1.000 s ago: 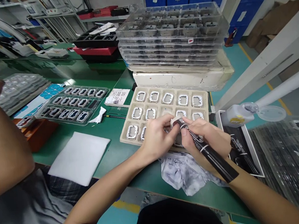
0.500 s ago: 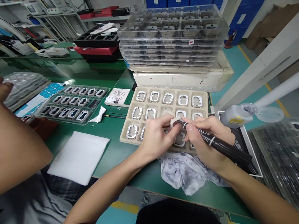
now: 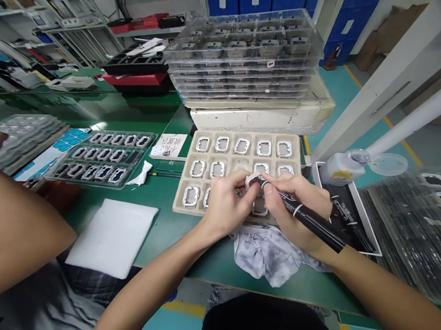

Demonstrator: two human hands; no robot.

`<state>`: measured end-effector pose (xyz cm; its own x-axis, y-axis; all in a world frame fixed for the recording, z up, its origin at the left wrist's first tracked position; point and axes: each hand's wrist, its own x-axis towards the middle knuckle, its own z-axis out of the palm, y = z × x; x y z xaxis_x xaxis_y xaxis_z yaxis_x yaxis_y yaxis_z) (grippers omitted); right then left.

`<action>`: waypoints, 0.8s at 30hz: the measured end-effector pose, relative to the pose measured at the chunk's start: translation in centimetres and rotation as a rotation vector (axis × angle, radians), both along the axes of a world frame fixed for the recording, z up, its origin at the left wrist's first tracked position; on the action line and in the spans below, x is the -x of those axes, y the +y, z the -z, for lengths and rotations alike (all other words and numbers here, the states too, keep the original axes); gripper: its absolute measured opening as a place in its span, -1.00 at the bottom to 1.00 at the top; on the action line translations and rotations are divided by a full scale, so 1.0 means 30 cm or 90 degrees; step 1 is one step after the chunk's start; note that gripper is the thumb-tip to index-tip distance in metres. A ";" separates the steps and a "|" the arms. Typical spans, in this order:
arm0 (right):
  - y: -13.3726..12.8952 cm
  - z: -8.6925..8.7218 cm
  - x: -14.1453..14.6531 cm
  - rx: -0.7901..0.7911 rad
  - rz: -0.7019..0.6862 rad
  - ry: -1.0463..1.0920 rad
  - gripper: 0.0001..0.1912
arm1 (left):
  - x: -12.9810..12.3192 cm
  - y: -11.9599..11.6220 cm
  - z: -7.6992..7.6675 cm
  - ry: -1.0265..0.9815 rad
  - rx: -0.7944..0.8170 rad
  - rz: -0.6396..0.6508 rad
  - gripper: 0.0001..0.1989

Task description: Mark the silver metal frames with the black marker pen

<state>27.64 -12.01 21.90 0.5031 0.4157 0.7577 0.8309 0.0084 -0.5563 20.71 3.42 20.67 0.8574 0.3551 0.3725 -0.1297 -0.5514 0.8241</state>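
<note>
Between the fingertips of my left hand (image 3: 230,201) is a small metal frame (image 3: 251,179), mostly covered by the fingers. My right hand (image 3: 300,205) grips a black marker pen (image 3: 314,224), its tip against the frame. Both hands are above a beige compartment tray (image 3: 178,202), where similar silvery frames sit in separate pockets. One pocket in the middle row holds no frame. A crumpled whitish cloth (image 3: 265,256) lies on the bench below my hands.
Clear trays (image 3: 241,70) of frames are stacked on a white box (image 3: 258,117) behind. A bottle (image 3: 341,168) and more markers (image 3: 351,217) sit at right. At left are a white foam sheet (image 3: 113,237), a clear tray (image 3: 84,179) and a co-worker's arm (image 3: 23,214).
The camera view has shifted slightly, so the scene sits a little further left. The marker has tilted in my right hand, its tip staying at the frame. My left hand keeps its hold.
</note>
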 end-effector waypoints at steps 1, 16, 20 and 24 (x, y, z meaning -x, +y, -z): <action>-0.001 -0.002 0.000 0.006 0.003 0.004 -0.82 | -0.001 0.001 0.001 0.005 0.010 0.002 -0.77; -0.018 0.005 -0.009 -0.038 -0.080 0.146 -0.90 | -0.022 0.006 -0.083 0.122 0.500 0.126 -0.67; -0.009 0.008 -0.011 -0.064 -0.099 0.161 -0.91 | -0.022 0.000 -0.074 0.102 0.483 0.106 -0.73; -0.009 0.016 -0.012 -0.061 -0.083 0.160 -0.91 | -0.017 -0.007 -0.054 0.071 0.396 0.071 -0.81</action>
<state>28.00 -12.27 21.44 0.6269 0.4215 0.6552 0.6558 0.1685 -0.7359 21.22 3.22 22.29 0.9233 0.3828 0.0312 -0.0528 0.0462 0.9975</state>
